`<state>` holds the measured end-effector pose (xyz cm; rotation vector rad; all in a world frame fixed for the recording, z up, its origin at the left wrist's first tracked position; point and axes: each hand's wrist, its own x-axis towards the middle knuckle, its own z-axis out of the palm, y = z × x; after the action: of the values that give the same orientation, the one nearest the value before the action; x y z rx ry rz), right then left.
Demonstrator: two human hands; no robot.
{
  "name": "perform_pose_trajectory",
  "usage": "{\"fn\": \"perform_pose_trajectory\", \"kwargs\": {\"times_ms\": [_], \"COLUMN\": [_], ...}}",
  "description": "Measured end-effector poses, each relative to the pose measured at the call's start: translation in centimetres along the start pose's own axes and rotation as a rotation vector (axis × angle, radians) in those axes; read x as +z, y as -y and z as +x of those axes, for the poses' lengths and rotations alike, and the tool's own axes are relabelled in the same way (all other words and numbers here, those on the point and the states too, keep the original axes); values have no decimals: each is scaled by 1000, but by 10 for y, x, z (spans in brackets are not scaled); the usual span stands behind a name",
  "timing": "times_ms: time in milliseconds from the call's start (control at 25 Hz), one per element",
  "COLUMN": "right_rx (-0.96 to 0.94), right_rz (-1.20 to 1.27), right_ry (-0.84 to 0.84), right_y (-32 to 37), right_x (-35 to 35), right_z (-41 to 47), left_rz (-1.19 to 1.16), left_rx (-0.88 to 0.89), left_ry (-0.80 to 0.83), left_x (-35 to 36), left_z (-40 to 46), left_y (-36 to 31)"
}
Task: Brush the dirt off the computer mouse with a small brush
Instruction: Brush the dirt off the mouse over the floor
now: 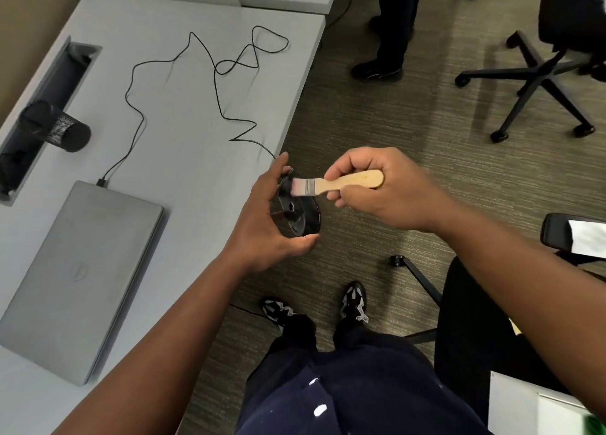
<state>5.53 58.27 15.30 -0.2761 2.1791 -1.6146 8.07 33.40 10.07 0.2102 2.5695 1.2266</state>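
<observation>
My left hand (265,218) grips a black wired computer mouse (300,213), held off the desk's right edge with its underside turned toward me. My right hand (380,188) holds a small brush (341,183) by its pale wooden handle. The brush's pinkish bristles touch the upper end of the mouse's underside. The mouse's thin black cable (210,70) runs in loops across the grey desk (183,146) to a closed grey laptop (82,274).
A black mesh cup (55,126) lies beside a cable slot at the desk's left. Another person's legs (390,31) stand on the carpet beyond the desk. Black office chairs (537,74) stand at the right, one close by my right arm.
</observation>
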Motion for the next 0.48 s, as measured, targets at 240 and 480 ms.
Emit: {"fn": "perform_pose_trajectory", "kwargs": {"times_ms": [240,480], "right_rx": [120,30], "right_rz": [-99,-57], "right_ry": [233,205], "right_y": [6,7], "right_x": [-14,-13], "right_z": [-5,-9], "left_rz": [8,-29], "left_rx": [-4,-38], "left_ry": [-18,-11], "left_x": [-2,-7], "left_z": [-3,1], "left_y": [8,7]}}
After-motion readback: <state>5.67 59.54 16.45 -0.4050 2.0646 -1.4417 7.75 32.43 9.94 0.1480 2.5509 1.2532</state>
